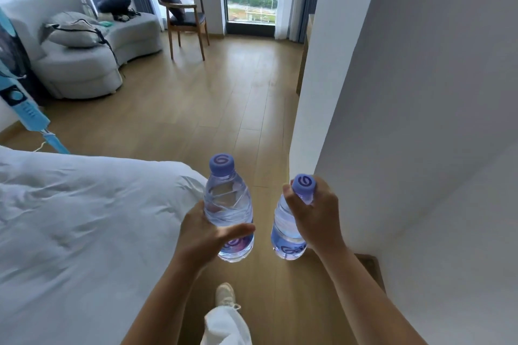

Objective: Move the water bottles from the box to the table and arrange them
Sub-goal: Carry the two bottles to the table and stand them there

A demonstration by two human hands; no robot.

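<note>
Two water bottles in carry, one per hand, held above the floor between bed and wall.

The left hand [206,235] wraps the mid-body of the left bottle [228,204], thumb across the front; the right hand [314,218] grips the right bottle [287,235] at neck and shoulder, just below its purple cap. Both bottles are upright, near each other but apart. Each appears full, so judged moderately heavy; the thin clear plastic likely flexes under squeeze and may be slick. The ribbed waist offers the firmer hold; the neck grip is judged less secure for setting down. Neither box nor table is in view.
</note>
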